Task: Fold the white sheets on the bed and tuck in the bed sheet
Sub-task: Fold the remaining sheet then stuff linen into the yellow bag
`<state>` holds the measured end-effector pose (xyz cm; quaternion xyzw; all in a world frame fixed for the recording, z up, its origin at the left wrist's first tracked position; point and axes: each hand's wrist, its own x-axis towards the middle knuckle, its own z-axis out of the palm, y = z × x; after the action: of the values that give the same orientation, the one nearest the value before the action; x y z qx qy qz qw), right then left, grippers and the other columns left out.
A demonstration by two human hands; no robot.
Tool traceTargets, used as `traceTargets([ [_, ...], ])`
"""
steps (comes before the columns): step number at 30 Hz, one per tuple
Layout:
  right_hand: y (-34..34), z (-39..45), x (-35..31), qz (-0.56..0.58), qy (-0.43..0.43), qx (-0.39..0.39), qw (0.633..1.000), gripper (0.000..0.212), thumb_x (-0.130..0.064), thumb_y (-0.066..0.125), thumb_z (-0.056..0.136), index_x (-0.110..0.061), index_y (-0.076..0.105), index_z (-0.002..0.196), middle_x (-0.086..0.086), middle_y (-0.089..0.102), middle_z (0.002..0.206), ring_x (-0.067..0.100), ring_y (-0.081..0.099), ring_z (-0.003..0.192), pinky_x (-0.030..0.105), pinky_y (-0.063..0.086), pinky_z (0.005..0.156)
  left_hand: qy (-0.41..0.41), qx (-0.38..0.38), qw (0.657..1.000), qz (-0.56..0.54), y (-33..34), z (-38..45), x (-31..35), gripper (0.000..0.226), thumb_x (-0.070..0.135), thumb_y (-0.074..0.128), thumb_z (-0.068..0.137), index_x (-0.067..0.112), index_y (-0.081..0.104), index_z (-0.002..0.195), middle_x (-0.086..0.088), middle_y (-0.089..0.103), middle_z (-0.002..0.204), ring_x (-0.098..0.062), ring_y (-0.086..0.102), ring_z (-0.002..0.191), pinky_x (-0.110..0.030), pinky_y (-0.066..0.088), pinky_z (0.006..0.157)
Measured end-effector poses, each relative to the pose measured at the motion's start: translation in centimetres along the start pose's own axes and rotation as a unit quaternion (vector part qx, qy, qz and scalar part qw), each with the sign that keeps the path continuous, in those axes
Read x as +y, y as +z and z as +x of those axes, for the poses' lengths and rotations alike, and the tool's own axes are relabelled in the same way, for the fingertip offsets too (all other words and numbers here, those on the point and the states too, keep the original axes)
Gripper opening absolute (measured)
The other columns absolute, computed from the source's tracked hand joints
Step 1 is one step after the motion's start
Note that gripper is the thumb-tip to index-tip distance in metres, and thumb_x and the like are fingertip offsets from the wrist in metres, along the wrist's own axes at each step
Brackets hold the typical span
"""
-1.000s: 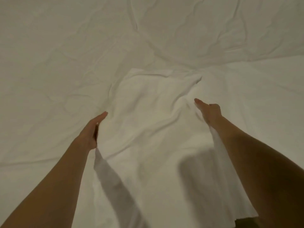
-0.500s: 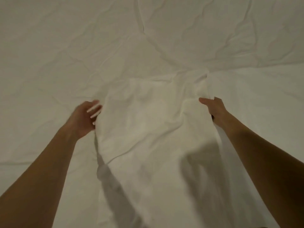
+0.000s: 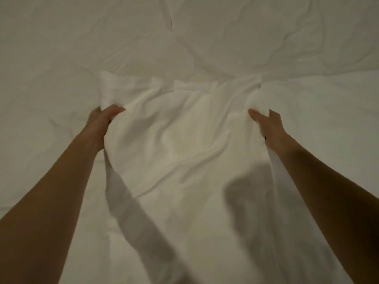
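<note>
1. The white sheet (image 3: pixel 184 144) lies rumpled mid-frame on the bed, spreading from centre down to 6 o'clock.
2. The left hand (image 3: pixel 100 124), at 9 o'clock of the sheet, grips its bunched left edge with fingers curled round the cloth.
3. The right hand (image 3: pixel 266 124), at 3 o'clock, pinches the right edge.
4. The wrinkled bed sheet (image 3: pixel 205 33) surrounds it, filling 12 o'clock.
5. Arm shadows cross the lower cloth.

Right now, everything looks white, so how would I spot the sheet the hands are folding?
Start with the big wrinkled bed sheet that fills the whole view. In its middle lies a smaller, brighter white sheet, running from the creases down toward the viewer. It alone is bunched up at its sides, with the left hand and right hand gripping one side each.
</note>
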<state>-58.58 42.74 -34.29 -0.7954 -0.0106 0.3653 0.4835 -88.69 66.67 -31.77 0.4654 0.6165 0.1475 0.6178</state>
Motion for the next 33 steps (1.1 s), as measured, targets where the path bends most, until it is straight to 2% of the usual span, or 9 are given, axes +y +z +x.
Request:
traceTargets([
  [5, -0.5, 1.0, 1.5, -0.007, 0.023, 0.016, 1.0, 0.035, -0.014, 0.063, 0.089, -0.003, 0.059, 0.123, 0.007, 0.062, 0.112, 0.022, 0.059, 0.095, 0.032, 0.049, 0.083, -0.036, 0.097, 0.994, 0.042, 0.2, 2.2, -2.4, 0.035, 0.031, 0.065, 0.086, 0.016, 0.063, 0.117, -0.005, 0.063, 0.108, -0.025, 0.06, 0.103, -0.029, 0.044, 0.08],
  [11, -3.4, -1.6, 6.7, -0.029, 0.136, -0.054, 0.989, 0.036, -0.022, 0.076, 0.08, -0.002, 0.067, 0.109, 0.01, 0.068, 0.098, 0.024, 0.067, 0.086, 0.028, 0.052, 0.073, -0.049, 0.129, 0.978, 0.158, 0.2, -0.4, -7.0, 0.049, 0.023, 0.07, 0.086, -0.009, 0.057, 0.121, -0.006, 0.07, 0.09, -0.025, 0.058, 0.085, -0.035, 0.045, 0.075],
  [14, -4.7, -3.7, 8.9, -0.009, 0.163, -0.104, 0.981, 0.034, -0.018, 0.075, 0.08, 0.0, 0.067, 0.108, 0.007, 0.07, 0.088, 0.012, 0.068, 0.067, 0.022, 0.055, 0.058, -0.026, 0.213, 0.952, 0.216, 0.0, -0.9, -6.9, 0.042, 0.02, 0.059, 0.093, -0.012, 0.056, 0.121, -0.023, 0.063, 0.111, -0.032, 0.059, 0.106, -0.037, 0.043, 0.085],
  [17, -5.3, -4.6, 9.8, -0.006, 0.182, -0.166, 0.969, 0.039, -0.019, 0.077, 0.078, -0.001, 0.067, 0.111, 0.008, 0.073, 0.093, 0.022, 0.071, 0.082, 0.035, 0.058, 0.077, 0.08, 0.261, 0.921, 0.279, 2.2, -1.3, -5.1, 0.055, 0.018, 0.061, 0.085, -0.004, 0.046, 0.133, -0.027, 0.05, 0.133, -0.037, 0.048, 0.124, -0.037, 0.034, 0.103],
  [22, -6.2, -4.7, 10.5, -0.046, 0.219, -0.229, 0.947, 0.063, -0.034, 0.089, 0.059, -0.006, 0.067, 0.111, 0.01, 0.073, 0.1, 0.026, 0.07, 0.093, 0.043, 0.054, 0.09, 0.299, 0.09, 0.868, 0.385, 13.8, -2.1, 1.0, 0.06, 0.022, 0.069, 0.087, 0.003, 0.043, 0.138, -0.022, 0.046, 0.135, -0.034, 0.046, 0.124, -0.035, 0.033, 0.102],
  [25, -7.1, -5.7, 12.5, -0.144, 0.235, -0.281, 0.919, 0.065, -0.044, 0.089, 0.055, -0.011, 0.069, 0.107, 0.006, 0.072, 0.105, 0.022, 0.068, 0.097, 0.038, 0.052, 0.095, 0.302, -0.068, 0.848, 0.43, 20.5, -1.6, 1.9, 0.069, 0.016, 0.069, 0.085, 0.007, 0.034, 0.144, -0.017, 0.036, 0.147, -0.031, 0.038, 0.133, -0.036, 0.031, 0.11],
  [28, -8.1, -7.1, 15.5, -0.201, 0.232, -0.287, 0.907, 0.081, -0.059, 0.09, 0.04, -0.018, 0.07, 0.108, -0.001, 0.07, 0.11, 0.014, 0.065, 0.103, 0.032, 0.047, 0.1, 0.308, -0.128, 0.812, 0.478, 25.9, -1.6, 2.6, 0.071, 0.017, 0.061, 0.09, 0.015, 0.024, 0.15, -0.008, 0.026, 0.155, -0.027, 0.029, 0.14, -0.046, 0.028, 0.113],
  [31, -8.4, -9.7, 14.7, -0.199, 0.19, -0.321, 0.906, 0.053, -0.031, 0.083, 0.072, -0.012, 0.065, 0.118, 0.002, 0.067, 0.116, 0.018, 0.062, 0.109, 0.026, 0.046, 0.095, 0.295, -0.19, 0.771, 0.532, 29.6, -1.8, 2.5, 0.087, 0.004, 0.062, 0.083, 0.019, 0.012, 0.153, -0.009, 0.026, 0.154, -0.031, 0.028, 0.14, -0.055, 0.026, 0.111],
  [33, -7.6, -11.6, 12.9, -0.242, 0.122, -0.324, 0.906, 0.051, -0.033, 0.074, 0.081, -0.005, 0.061, 0.122, 0.011, 0.064, 0.119, 0.026, 0.06, 0.11, 0.03, 0.046, 0.091, 0.278, -0.179, 0.743, 0.582, 30.9, -2.2, 2.4, 0.093, 0.002, 0.059, 0.083, 0.023, 0.002, 0.153, -0.008, 0.027, 0.153, -0.032, 0.027, 0.139, -0.058, 0.021, 0.112],
])
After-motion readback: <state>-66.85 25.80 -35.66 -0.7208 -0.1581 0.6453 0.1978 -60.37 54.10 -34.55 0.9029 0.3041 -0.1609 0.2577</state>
